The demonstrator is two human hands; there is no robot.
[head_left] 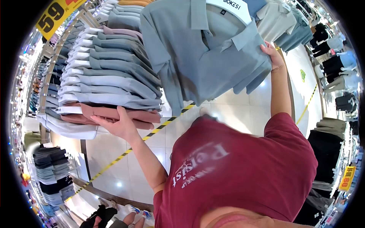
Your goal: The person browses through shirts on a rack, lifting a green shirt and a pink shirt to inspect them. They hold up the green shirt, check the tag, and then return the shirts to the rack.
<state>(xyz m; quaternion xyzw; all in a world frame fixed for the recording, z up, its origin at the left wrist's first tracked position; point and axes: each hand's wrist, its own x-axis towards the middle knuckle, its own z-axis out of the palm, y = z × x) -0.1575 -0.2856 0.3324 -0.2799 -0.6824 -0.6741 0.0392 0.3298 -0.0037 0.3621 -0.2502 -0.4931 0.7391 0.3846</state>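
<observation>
My right hand [272,55] grips the sleeve side of a grey-blue polo shirt [224,64], fingers closed on the cloth. The shirt faces me, collar up, around a white hanger [234,8] marked BOKESI. To the left, my left hand [119,123] lies against a reddish-brown shirt [140,116] at the near end of a hanging row, its thumb and fingers spread over the fabric. Behind that one hang several pale blue and grey-green shirts [121,62] on white hangers. A white garment [72,127] hangs at the near left, below the brown one.
A metal rack rail [47,81] runs along the left. Yellow-black tape [125,152] crosses the tiled floor. Stacked folded clothes [53,171] stand lower left, and dark trousers [325,152] hang at right. Another person's shoes [133,209] show at the bottom.
</observation>
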